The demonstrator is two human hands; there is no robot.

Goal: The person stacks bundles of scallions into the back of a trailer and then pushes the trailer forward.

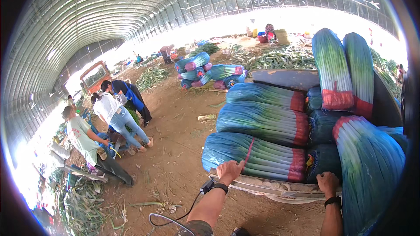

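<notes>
Long bundles of green onions in clear bluish wrap, with red ends, lie stacked on a cart bed. My left hand [230, 171] is closed at the near edge of the front bundle [271, 159], its fingers on a thin pink strap [249, 150] running over that bundle. My right hand [328, 183] is curled at the bed's near edge, against the dark end of another bundle [323, 161]; what its fingers hold is hidden. Close to its right, a large bundle [369, 166] slants down over the edge. Two more bundles [333, 67] lean upright at the back right.
A worn rail [280, 188] edges the cart. More wrapped bundles [197, 70] are piled on the dirt floor [175, 135] beyond it. Three people [116, 113] stand at the left near loose onions [81, 205]. An orange vehicle [96, 76] is behind them. A cable [175, 218] hangs by my left forearm.
</notes>
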